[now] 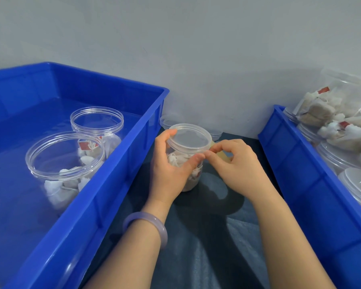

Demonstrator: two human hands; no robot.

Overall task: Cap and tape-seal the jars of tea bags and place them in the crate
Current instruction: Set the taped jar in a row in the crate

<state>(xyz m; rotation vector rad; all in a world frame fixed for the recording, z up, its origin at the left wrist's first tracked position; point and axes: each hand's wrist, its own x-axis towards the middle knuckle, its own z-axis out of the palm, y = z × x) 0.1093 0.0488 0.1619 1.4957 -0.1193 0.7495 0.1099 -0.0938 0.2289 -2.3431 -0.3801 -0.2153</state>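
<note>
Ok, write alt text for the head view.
A left hand grips a jar of tea bags on dark cloth while the right hand pinches at the edge of its lid. Blue crates flank it; the left crate holds two jars.

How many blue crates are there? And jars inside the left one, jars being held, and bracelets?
Blue crates: 2
Jars in the left crate: 2
Held jar: 1
Bracelet: 1
Total: 6
</note>
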